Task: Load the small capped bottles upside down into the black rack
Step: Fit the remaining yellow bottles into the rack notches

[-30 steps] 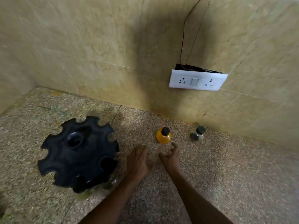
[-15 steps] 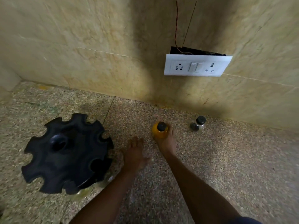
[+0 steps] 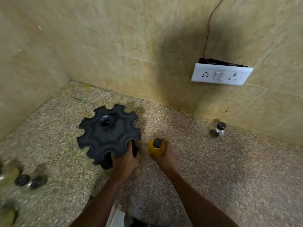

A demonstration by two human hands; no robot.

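1. Right hand is wrapped round the yellow bottle, fingers curled on its body, black cap up; the bottle sits at about 3 o'clock from the black rack, near it but apart.
2. Left hand clamps the rack's rim at its 5 o'clock edge, fingers hooked into a notch; the two hands are close, not touching.
3. Rack notches visible round the rim look unfilled from above; whether anything hangs below I cannot tell.
4. Handling, as a judgement: bottle looks small, rigid, light, filled with yellow stuff; smooth rounded body may slip, so hold round the belly, not the cap; it needs turning over so the cap goes down; likely glass or hard plastic, cannot tell which.
5. Clear bottle with black cap stands at 3 o'clock, well apart, near the wall; blurred capped bottles lie at 8 o'clock from the rack.
6. Surface: speckled stone counter, hard, unforgiving if a bottle drops.
7. Room: beige tiled wall meeting in a corner at 10 o'clock; white socket plate at 1 o'clock, hanging loose with a thin wire running up.
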